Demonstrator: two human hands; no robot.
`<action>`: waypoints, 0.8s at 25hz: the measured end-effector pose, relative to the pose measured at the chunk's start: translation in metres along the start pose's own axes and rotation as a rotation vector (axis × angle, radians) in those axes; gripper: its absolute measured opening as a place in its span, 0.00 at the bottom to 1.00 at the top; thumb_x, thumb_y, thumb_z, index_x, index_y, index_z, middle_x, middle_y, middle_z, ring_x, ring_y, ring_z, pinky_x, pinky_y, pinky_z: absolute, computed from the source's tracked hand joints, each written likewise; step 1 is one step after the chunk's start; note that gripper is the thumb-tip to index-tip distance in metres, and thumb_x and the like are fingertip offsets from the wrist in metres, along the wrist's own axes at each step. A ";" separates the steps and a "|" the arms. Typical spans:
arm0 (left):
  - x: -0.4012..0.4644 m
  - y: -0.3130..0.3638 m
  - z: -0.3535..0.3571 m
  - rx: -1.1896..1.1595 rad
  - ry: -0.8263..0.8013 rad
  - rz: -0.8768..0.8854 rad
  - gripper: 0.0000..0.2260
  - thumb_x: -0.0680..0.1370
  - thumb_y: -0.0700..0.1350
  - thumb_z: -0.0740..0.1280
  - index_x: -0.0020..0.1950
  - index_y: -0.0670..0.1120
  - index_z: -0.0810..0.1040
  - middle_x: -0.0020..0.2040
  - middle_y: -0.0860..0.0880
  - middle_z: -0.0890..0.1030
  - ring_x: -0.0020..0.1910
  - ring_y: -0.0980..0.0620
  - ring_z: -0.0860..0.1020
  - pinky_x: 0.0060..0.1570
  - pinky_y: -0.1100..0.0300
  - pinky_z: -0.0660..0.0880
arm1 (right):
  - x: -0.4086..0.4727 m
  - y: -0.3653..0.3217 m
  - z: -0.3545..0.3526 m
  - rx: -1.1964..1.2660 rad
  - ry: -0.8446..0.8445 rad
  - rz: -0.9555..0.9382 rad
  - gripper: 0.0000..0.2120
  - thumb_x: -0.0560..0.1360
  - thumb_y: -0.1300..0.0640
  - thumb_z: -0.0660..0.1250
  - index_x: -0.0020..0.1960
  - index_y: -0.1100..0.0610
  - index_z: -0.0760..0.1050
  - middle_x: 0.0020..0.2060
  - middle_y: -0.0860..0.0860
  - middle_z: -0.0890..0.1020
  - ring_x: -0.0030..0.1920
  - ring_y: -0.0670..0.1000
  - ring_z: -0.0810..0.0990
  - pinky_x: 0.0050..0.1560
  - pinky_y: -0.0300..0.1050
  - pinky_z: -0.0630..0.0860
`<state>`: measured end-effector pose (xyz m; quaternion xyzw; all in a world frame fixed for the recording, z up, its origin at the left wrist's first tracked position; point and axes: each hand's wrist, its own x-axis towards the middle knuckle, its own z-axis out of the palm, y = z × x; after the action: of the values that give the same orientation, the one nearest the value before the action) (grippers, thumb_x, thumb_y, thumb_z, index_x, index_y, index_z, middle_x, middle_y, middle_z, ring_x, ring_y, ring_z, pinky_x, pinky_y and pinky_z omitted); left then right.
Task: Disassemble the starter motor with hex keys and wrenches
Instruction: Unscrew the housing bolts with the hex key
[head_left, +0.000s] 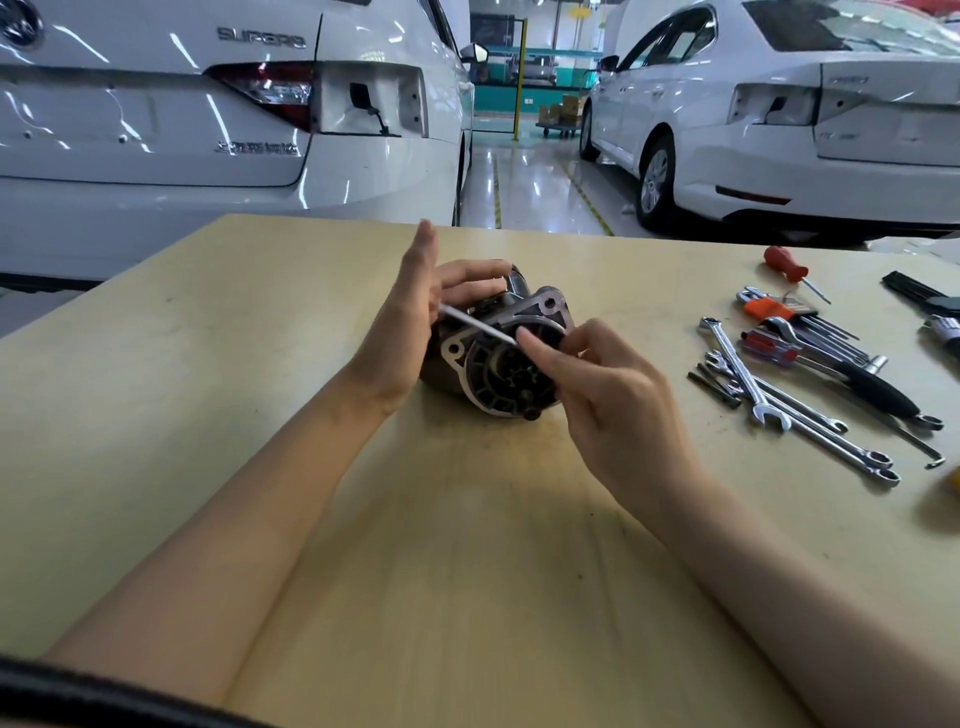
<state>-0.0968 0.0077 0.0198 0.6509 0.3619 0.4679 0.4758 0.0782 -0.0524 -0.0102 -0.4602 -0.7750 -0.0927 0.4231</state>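
The starter motor (498, 374) lies on its side in the middle of the wooden table (208, 332), its grey nose housing turned toward me. My left hand (410, 312) rests against the motor's left side with straight fingers, one laid over its top. My right hand (597, 395) pinches the near end of a thin silver hex key (475, 323) that lies slanted across the housing's front, its far end by my left hand.
Several wrenches (748, 379), a hex key set in an orange holder (779, 310), screwdrivers with red handles (787, 264) and a black-handled tool (878, 389) lie at the table's right. Two white cars (208, 119) stand behind the table's far edge.
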 end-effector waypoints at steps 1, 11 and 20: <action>0.001 0.000 -0.001 -0.023 -0.001 -0.004 0.33 0.79 0.64 0.38 0.57 0.53 0.81 0.61 0.46 0.81 0.63 0.50 0.78 0.70 0.44 0.65 | 0.000 0.000 0.000 -0.046 -0.040 -0.030 0.24 0.70 0.75 0.67 0.62 0.58 0.79 0.41 0.55 0.76 0.34 0.53 0.73 0.33 0.44 0.71; 0.003 -0.005 0.002 0.015 0.024 0.003 0.35 0.82 0.61 0.36 0.55 0.48 0.82 0.56 0.46 0.83 0.60 0.51 0.79 0.67 0.49 0.68 | -0.004 -0.006 -0.006 0.110 0.079 0.097 0.08 0.77 0.66 0.63 0.52 0.57 0.77 0.40 0.47 0.75 0.34 0.44 0.71 0.35 0.33 0.66; -0.001 -0.014 0.012 0.343 -0.028 0.229 0.09 0.78 0.46 0.68 0.56 0.58 0.76 0.55 0.59 0.76 0.60 0.56 0.75 0.66 0.55 0.71 | 0.008 0.005 -0.014 1.290 0.247 1.207 0.10 0.79 0.68 0.58 0.41 0.59 0.69 0.28 0.53 0.76 0.24 0.46 0.73 0.27 0.38 0.70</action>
<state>-0.0863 0.0078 0.0044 0.7658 0.3532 0.4415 0.3065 0.0882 -0.0519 0.0038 -0.4488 -0.2508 0.5511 0.6572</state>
